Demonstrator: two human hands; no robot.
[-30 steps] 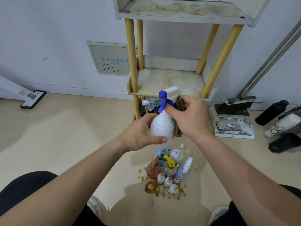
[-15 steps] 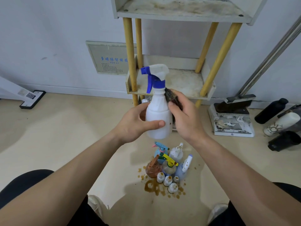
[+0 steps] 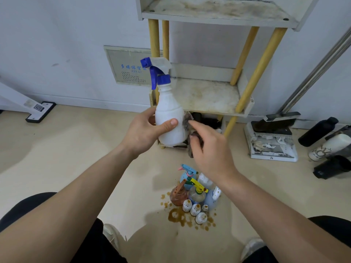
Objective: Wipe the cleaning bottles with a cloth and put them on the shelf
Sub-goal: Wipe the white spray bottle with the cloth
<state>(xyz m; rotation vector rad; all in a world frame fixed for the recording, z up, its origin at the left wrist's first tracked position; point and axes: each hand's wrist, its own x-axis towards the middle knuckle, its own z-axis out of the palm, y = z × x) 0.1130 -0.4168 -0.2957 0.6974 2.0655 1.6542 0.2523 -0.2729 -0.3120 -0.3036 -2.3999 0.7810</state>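
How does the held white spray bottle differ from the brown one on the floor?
The white spray bottle is gripped by the left hand; the brown bottle stands on the floor by a spill. The white one has a blue trigger; the brown one is brown throughout.

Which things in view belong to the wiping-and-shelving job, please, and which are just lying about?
Job: white spray bottle in the left hand, cloth in the right hand, cluster of bottles on the floor, shelf.
Lying about: dustpan with brush, black flask, wall panel.
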